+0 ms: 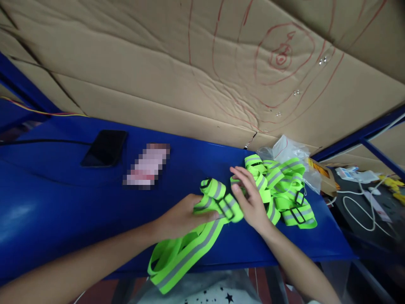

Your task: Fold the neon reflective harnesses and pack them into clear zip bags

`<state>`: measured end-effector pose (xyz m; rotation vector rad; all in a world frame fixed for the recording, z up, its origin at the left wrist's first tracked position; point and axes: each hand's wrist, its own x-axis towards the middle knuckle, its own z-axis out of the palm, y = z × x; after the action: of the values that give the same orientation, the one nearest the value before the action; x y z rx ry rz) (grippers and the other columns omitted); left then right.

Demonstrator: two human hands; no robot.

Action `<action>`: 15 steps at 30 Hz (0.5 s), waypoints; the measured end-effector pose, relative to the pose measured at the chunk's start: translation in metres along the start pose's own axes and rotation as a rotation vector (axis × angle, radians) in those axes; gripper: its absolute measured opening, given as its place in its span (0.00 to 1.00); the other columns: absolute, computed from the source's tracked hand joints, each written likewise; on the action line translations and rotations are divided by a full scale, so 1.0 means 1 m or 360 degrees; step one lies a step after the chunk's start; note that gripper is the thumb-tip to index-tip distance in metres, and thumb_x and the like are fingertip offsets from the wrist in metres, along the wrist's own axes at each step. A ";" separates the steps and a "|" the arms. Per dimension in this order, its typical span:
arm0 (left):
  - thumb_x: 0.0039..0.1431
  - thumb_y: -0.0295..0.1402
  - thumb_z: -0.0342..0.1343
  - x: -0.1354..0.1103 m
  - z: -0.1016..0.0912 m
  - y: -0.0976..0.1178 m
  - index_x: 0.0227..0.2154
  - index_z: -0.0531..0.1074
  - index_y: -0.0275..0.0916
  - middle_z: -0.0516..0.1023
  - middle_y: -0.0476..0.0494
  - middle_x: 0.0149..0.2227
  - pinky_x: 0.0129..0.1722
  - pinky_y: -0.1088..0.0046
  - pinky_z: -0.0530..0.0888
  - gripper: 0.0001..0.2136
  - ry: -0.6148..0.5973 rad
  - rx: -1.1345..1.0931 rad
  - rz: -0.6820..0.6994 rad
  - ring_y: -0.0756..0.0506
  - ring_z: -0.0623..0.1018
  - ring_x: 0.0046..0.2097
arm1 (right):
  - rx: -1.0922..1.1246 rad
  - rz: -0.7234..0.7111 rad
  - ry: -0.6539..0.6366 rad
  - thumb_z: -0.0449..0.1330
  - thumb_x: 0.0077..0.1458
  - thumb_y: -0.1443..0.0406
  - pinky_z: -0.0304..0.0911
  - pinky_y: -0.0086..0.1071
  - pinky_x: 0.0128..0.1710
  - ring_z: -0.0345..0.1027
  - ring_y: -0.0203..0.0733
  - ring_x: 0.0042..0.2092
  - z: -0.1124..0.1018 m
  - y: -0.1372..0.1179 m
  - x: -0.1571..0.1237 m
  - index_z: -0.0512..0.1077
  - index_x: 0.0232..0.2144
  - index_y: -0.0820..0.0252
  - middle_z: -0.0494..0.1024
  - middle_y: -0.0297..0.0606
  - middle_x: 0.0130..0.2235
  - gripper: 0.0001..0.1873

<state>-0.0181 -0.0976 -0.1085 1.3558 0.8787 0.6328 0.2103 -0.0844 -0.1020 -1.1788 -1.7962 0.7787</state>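
Note:
My left hand [190, 217] is closed around a neon-green reflective strap [196, 249] with a grey stripe and black buckles. Its long loop hangs down over the table's front edge, and the buckled end sticks out past my thumb. Beside that end is my right hand [249, 200], its fingers spread and apart. Behind and to the right of the right hand lies a tangled pile of similar green straps [284, 181], some with black slide buckles. Whether my right fingertips touch the pile, I cannot tell.
A black phone-like device [104, 147] with a cable and a blurred-out pinkish rectangle [147, 166] lie on the blue table [63, 211]. Clear plastic bags [291, 147] sit behind the pile. A cardboard panel [142, 63] with red drawn lines rises at the back. White cables [357, 211] lie at right.

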 end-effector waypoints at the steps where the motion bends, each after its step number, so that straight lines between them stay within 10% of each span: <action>1: 0.61 0.46 0.62 0.000 0.000 -0.001 0.35 0.84 0.36 0.80 0.45 0.30 0.33 0.72 0.69 0.16 0.0025 0.0002 0.0013 0.46 0.74 0.30 | 0.0028 -0.0021 -0.0038 0.51 0.72 0.52 0.67 0.44 0.64 0.70 0.46 0.61 -0.002 -0.001 -0.001 0.66 0.66 0.48 0.66 0.45 0.67 0.25; 4: 0.62 0.45 0.62 -0.002 -0.003 0.000 0.38 0.84 0.38 0.82 0.43 0.33 0.34 0.71 0.71 0.15 -0.0036 0.0021 0.0081 0.44 0.76 0.33 | 0.0039 -0.0151 -0.0375 0.55 0.69 0.49 0.62 0.49 0.69 0.63 0.49 0.68 -0.007 -0.003 -0.005 0.54 0.73 0.47 0.65 0.45 0.69 0.35; 9: 0.63 0.42 0.62 -0.006 -0.019 0.017 0.46 0.83 0.42 0.85 0.43 0.44 0.45 0.67 0.77 0.14 -0.0439 0.0177 0.0102 0.38 0.82 0.45 | -0.0481 -0.0322 -0.0475 0.62 0.67 0.55 0.66 0.49 0.66 0.64 0.51 0.68 -0.005 0.005 -0.004 0.64 0.68 0.48 0.66 0.44 0.68 0.30; 15: 0.58 0.35 0.67 -0.010 -0.047 0.040 0.39 0.87 0.45 0.87 0.44 0.39 0.43 0.69 0.80 0.07 -0.1030 0.0288 -0.0003 0.37 0.85 0.42 | -0.1105 -0.0594 0.0081 0.55 0.70 0.66 0.67 0.53 0.61 0.68 0.55 0.64 -0.005 0.026 0.004 0.70 0.64 0.53 0.72 0.49 0.64 0.22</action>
<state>-0.0588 -0.0739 -0.0673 1.5890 0.4145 0.0866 0.2248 -0.0703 -0.1202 -1.1987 -2.2307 -0.1139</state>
